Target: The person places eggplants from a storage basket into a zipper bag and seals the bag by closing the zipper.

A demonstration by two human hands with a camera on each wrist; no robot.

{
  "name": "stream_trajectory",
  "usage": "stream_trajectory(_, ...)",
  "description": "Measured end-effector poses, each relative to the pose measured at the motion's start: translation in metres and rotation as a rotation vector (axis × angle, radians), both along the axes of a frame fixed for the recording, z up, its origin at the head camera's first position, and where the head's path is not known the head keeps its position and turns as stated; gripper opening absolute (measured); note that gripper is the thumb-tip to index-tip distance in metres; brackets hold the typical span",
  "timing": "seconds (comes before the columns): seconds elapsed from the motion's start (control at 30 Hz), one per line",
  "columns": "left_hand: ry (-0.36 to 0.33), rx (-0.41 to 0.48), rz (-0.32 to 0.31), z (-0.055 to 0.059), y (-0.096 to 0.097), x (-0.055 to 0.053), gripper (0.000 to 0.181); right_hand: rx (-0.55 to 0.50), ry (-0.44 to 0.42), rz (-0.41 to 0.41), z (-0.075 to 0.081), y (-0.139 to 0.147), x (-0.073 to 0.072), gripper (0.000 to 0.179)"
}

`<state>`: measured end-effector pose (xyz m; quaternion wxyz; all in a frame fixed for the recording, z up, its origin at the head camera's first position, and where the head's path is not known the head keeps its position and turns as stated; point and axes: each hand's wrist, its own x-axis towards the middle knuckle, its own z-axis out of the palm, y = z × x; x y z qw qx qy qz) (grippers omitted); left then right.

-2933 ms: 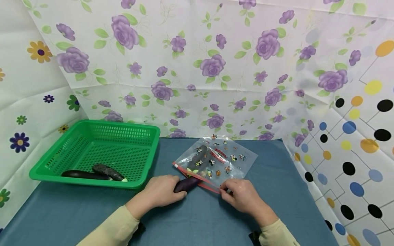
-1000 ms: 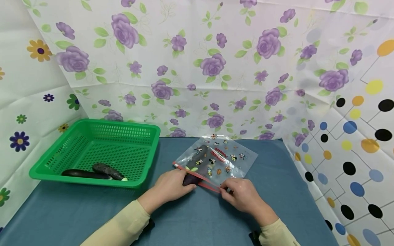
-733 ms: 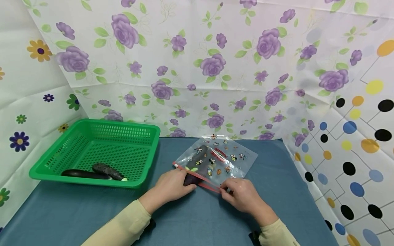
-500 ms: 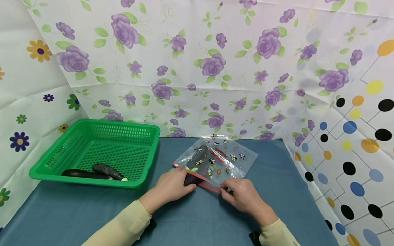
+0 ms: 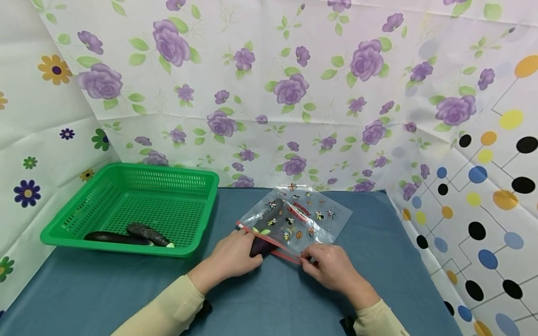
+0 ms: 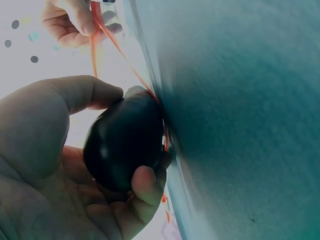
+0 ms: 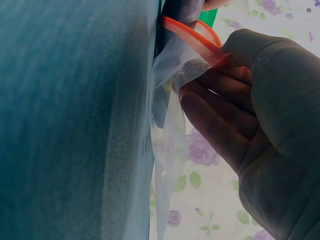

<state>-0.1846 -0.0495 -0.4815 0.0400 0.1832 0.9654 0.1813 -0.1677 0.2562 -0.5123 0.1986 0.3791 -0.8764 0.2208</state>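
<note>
Purple-black glossy eggplant (image 5: 261, 247) fills my curled left hand (image 5: 233, 255) at the red-edged mouth (image 5: 286, 256) of a clear printed plastic bag (image 5: 312, 204), which my right hand (image 5: 331, 267) pinches, presumably to hold it parted.

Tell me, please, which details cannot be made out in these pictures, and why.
- Head view: the red lettering on the bag is too small to read.
- Head view: the green basket's front rim hides the undersides of the smooth vegetable and the rough vegetable.
- Left wrist view: the held eggplant partly hides the left hand's fingers.
- Left wrist view: the top edge cuts off the right hand.
</note>
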Motion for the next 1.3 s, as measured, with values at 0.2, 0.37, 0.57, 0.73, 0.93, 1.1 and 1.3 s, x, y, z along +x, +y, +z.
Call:
stream_trajectory(0.2, -0.009, 0.020, -0.012, 0.002, -0.003, 0.003, 0.054, -0.006, 0.011, 0.007, 0.000, 0.000, 0.000, 0.017)
stream_trajectory(0.37, -0.009, 0.037, -0.025, 0.003, -0.004, 0.005, 0.052, -0.005, 0.011, 0.005, 0.000, 0.000, 0.000, 0.017)
stream_trajectory(0.57, -0.004, 0.051, -0.027, 0.004, -0.002, 0.006, 0.050, -0.002, 0.004, 0.001, -0.001, -0.001, 0.001, 0.017)
stream_trajectory(0.73, -0.011, 0.076, -0.012, 0.005, 0.001, 0.005, 0.058, 0.001, 0.003, -0.001, 0.000, -0.001, 0.002, 0.017)
stream_trajectory(0.93, -0.003, 0.096, -0.016, 0.004, 0.003, 0.004, 0.062, 0.003, 0.001, -0.002, 0.000, -0.001, 0.001, 0.016)
stream_trajectory(1.1, -0.013, 0.114, 0.006, 0.001, 0.004, 0.001, 0.055, 0.007, 0.000, -0.001, 0.000, 0.000, 0.001, 0.016)
stream_trajectory(1.3, -0.074, 0.126, 0.045, 0.002, 0.007, -0.001, 0.060, 0.008, -0.011, -0.008, 0.000, -0.001, 0.001, 0.016)
